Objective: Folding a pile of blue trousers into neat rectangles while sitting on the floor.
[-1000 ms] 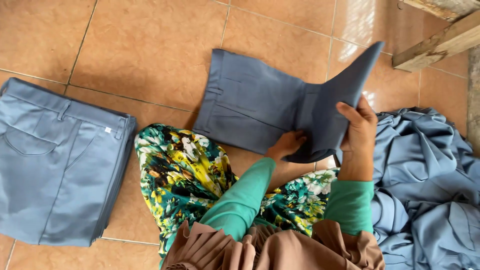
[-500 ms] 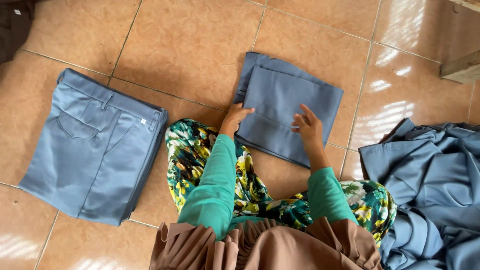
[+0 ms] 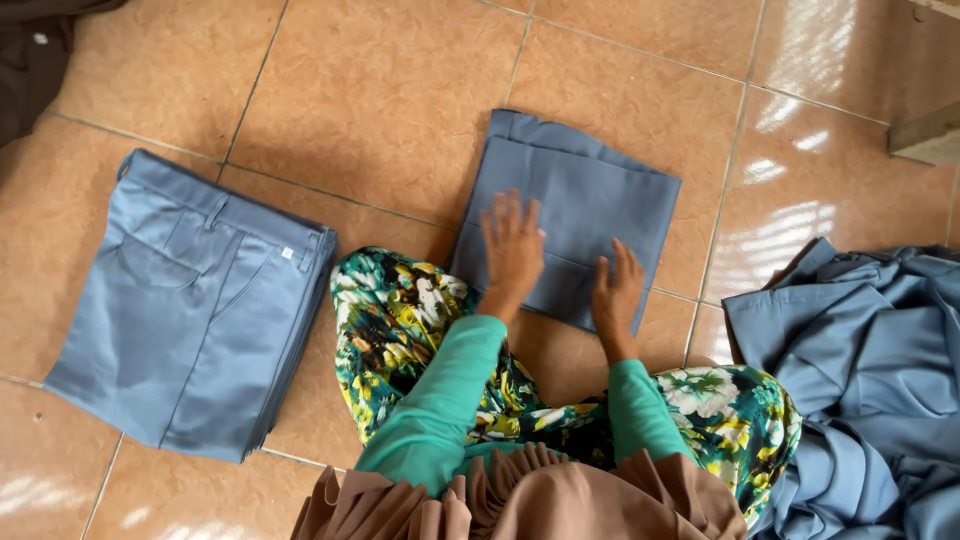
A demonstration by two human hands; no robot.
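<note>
The left hand [image 3: 512, 245] lies flat, fingers spread, palm down on the folded grey-blue trousers [image 3: 590, 190], gripping nothing. The right hand [image 3: 616, 295] rests the same way, open and pressing on the near right part of the same fold, close to its near edge. The folded piece lies on the tiled floor [image 3: 380, 90] straight ahead of the person, just beyond the knees in the floral skirt [image 3: 400, 310]; its long axis runs away from the body, tilted a little to the right. The left hand reaches further up the cloth, nearer its middle; the right sits closer to the body. To the left, well apart, lies a stack of folded trousers [image 3: 190, 300] of the same cloth. To the right, near the right knee, lies a loose heap of unfolded grey-blue garments [image 3: 860, 370].
</note>
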